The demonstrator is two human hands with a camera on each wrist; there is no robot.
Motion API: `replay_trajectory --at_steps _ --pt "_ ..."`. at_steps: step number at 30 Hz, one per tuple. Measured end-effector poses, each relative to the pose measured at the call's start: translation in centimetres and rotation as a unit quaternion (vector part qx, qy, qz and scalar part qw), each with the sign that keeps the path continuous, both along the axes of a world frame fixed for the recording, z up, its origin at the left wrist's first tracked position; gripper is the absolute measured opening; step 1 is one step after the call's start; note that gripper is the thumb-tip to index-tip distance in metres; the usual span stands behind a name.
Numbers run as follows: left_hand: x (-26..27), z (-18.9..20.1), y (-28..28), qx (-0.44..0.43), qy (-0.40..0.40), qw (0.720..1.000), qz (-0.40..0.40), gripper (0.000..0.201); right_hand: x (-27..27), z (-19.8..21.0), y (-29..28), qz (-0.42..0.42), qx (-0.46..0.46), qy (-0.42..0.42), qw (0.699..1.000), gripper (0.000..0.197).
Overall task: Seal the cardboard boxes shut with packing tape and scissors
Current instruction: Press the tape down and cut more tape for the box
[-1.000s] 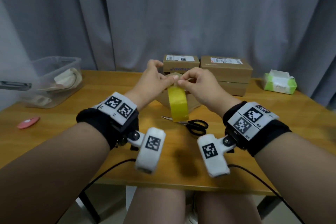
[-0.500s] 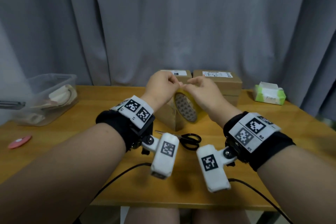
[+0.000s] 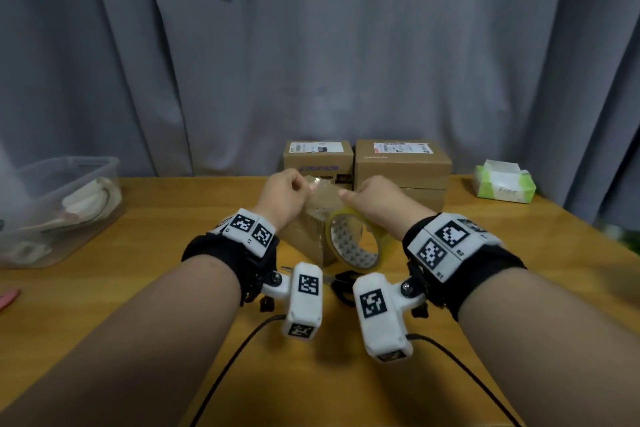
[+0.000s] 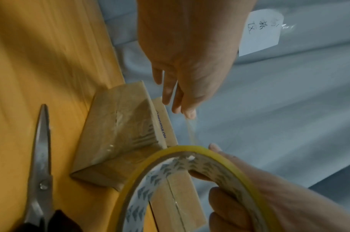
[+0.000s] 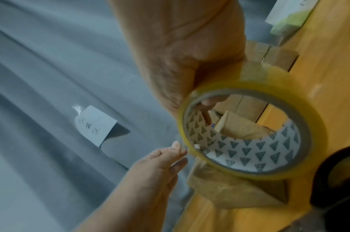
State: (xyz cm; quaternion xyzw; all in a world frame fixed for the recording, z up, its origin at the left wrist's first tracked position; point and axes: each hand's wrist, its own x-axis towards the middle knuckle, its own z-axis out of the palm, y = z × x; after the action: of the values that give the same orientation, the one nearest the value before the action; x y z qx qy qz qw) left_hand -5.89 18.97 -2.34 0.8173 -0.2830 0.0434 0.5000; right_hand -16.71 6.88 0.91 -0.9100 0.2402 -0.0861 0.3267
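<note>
Tape roll (image 3: pixel 356 242) gripped in right hand (image 3: pixel 375 199), left fingers (image 4: pixel 187 109) pinching its peeled end; scissors' blades (image 4: pixel 40 141) only in left-wrist view.

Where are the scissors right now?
In the head view, the black-handled steel scissors lie untouched on the wooden table, just in front of the nearest cardboard box, below the raised hands.

Orange-brown wooden table (image 3: pixel 145 291) bearing three brown cardboard boxes (image 3: pixel 403 163), one nearer and tilted, and black-handled steel scissors (image 4: pixel 40 157) beside it. At left, a clear plastic tub (image 3: pixel 52 204) and flat pink disc (image 3: pixel 7 298); at right, a green-and-white tissue pack (image 3: pixel 504 184).
</note>
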Motion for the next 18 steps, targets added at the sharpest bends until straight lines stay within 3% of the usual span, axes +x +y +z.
replay_trajectory --at_steps 7,12,14,18 --pt "1.1 -1.3 -1.4 0.138 -0.065 0.988 0.035 0.031 2.2 -0.3 -0.3 -0.030 -0.058 0.082 0.994 0.052" --pt "1.9 -1.5 -1.0 0.163 -0.091 0.981 0.053 0.030 2.9 0.5 -0.5 -0.015 -0.093 0.146 0.985 0.051" --pt "2.0 -1.5 -1.0 0.176 -0.104 0.978 0.047 0.025 2.9 -0.2 -0.7 -0.018 -0.066 0.154 0.986 0.056" --pt "2.6 -1.4 -0.6 0.172 -0.102 0.978 0.052 0.028 2.9 -1.2 -1.2 -0.017 0.034 0.082 0.996 0.061"
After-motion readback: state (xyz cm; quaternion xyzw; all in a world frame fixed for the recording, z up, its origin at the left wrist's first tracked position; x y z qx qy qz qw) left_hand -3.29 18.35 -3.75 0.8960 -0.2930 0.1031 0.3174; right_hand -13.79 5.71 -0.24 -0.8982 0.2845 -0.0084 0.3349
